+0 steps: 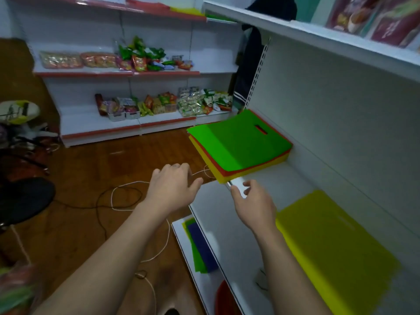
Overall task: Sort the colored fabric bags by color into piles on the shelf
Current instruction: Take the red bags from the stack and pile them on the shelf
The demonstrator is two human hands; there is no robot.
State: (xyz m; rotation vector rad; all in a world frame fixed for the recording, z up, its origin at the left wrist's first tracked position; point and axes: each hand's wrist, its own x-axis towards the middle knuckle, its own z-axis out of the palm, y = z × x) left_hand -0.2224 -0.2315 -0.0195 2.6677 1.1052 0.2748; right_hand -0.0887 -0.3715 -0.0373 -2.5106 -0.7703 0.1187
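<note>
Reaching out with both hands loose and holding nothing, I am keeping my left hand (173, 187) and right hand (254, 202) just short of the mixed bag pile (238, 144), green on top, overhanging the shelf (227, 223); a yellow bag (336, 244) is lying beside my right forearm.

White shelf (268, 178); mixed stack (238, 146); yellow bag (334, 242)

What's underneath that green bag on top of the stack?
Under the green bag show edges of a red bag, then yellow bags. How many lie there is hidden.
</note>
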